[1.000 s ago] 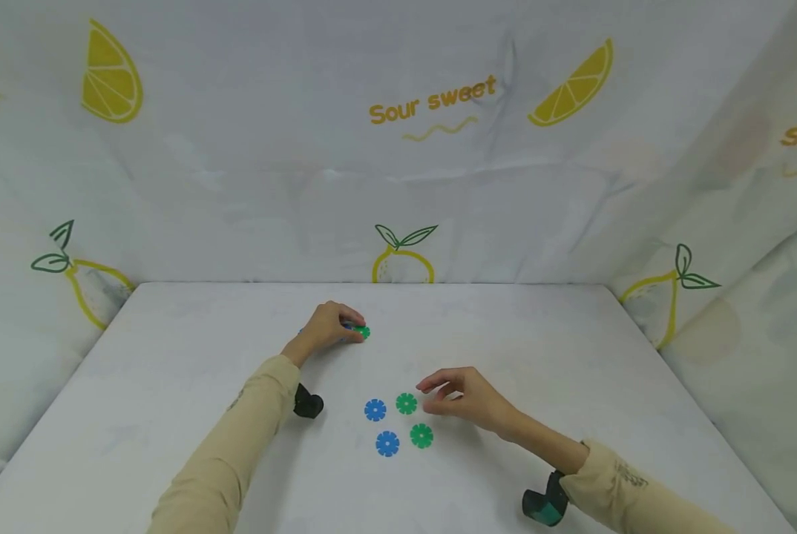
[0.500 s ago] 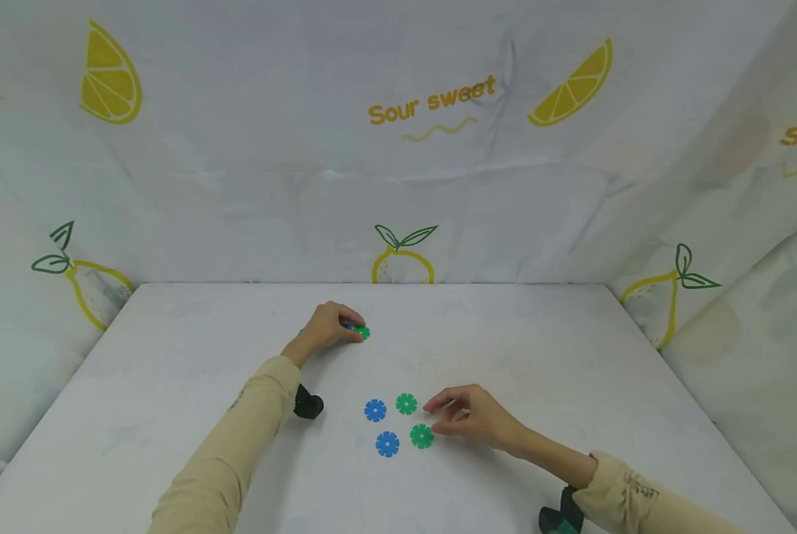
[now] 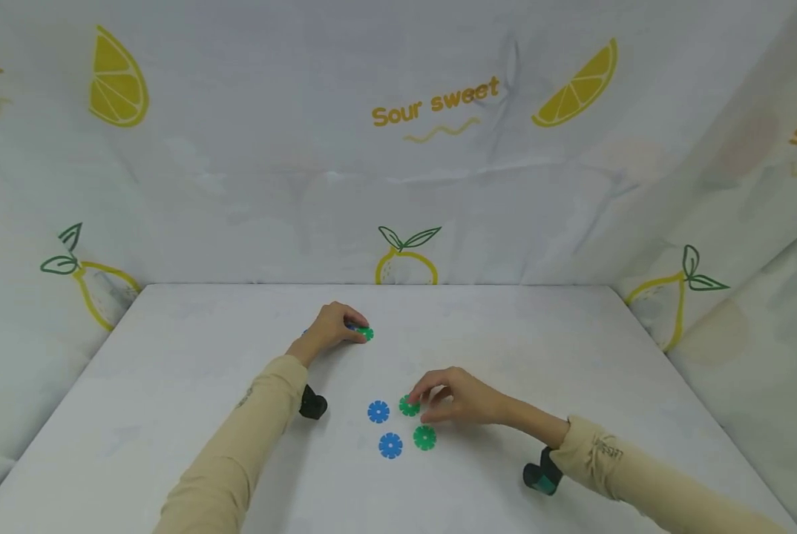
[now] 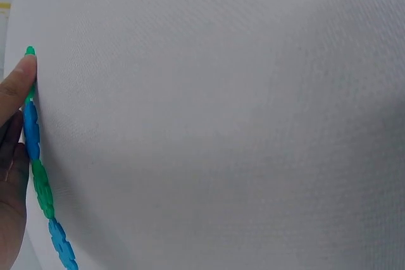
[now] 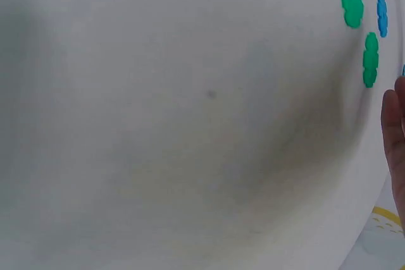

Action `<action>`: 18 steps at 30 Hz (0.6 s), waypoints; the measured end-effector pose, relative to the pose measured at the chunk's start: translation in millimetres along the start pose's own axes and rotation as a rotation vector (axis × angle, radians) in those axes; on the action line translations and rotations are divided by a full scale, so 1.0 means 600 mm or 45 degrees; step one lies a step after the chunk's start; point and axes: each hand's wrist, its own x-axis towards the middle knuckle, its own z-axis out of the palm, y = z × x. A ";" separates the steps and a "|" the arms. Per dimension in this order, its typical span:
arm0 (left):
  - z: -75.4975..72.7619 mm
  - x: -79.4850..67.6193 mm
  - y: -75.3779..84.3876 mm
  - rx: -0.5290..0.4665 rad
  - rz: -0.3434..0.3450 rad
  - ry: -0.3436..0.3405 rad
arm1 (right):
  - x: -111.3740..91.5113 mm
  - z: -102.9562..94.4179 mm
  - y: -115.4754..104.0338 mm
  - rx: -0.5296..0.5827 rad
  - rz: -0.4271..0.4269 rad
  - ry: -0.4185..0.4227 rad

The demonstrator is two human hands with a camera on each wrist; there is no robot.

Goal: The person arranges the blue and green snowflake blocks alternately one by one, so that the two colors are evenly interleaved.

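Observation:
My left hand [image 3: 332,326] pinches the green end of a chain of notched plastic discs at the back of the table. In the left wrist view the thumb lies over the green end disc [image 4: 30,51]. Below it come a blue disc [image 4: 31,131], a green one [image 4: 43,188] and another blue one [image 4: 62,245], linked edge to edge. My right hand [image 3: 461,397] hovers at two loose green discs, fingers bent with a gap to the thumb. A fingertip overlaps the farther green disc [image 3: 407,406]; the thumb is just above the nearer green disc [image 3: 425,437].
Two loose blue discs, a farther one [image 3: 378,411] and a nearer one [image 3: 390,446], lie left of the green pair. All rest on a white table [image 3: 539,334]. A lemon-print curtain [image 3: 271,185] hangs behind and beside it.
My right hand first drew back toward the nearer green disc, then moved left and away from me over the farther one. The left hand has kept its grip on the chain.

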 end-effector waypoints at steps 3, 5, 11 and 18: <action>-0.003 -0.002 0.004 0.005 -0.006 0.002 | 0.039 -0.016 0.006 0.011 -0.065 -0.162; -0.003 -0.001 0.007 0.005 -0.019 0.003 | 0.063 -0.021 0.007 0.007 -0.066 -0.243; -0.004 0.002 0.010 0.020 -0.017 -0.010 | 0.121 -0.017 0.000 -0.094 -0.013 -0.402; -0.005 0.003 0.003 0.033 0.000 -0.015 | 0.152 -0.003 -0.001 -0.191 -0.014 -0.513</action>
